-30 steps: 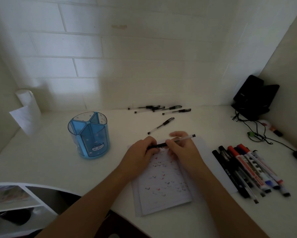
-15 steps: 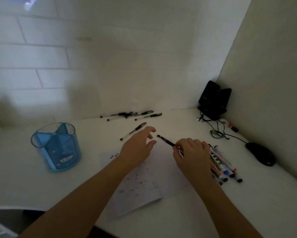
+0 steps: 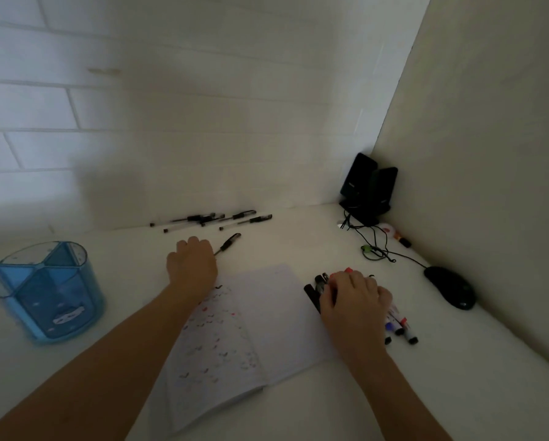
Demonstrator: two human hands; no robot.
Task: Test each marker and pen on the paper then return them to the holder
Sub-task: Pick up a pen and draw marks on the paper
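My left hand (image 3: 192,265) reaches past the paper (image 3: 267,316), fingers curled over the near end of a loose black pen (image 3: 230,241) on the desk. My right hand (image 3: 356,302) lies on the row of markers (image 3: 400,329) right of the paper. Its fingers curl down, and the capped pen it carried is hidden beneath them. Several more black pens (image 3: 212,219) lie by the back wall. The blue holder (image 3: 44,291) stands at the left with nothing in its compartments. Small red and black test marks cover the paper's left part.
Two black speakers (image 3: 367,186) stand in the back right corner, with a cable (image 3: 378,246) running to a black mouse (image 3: 451,288). A small marker (image 3: 397,237) lies by the right wall. Walls close the desk at the back and on the right.
My right hand carried the capped pen right, from above the paper down onto the markers. My left hand let go of it and moved forward to the loose pen. The view turned right.
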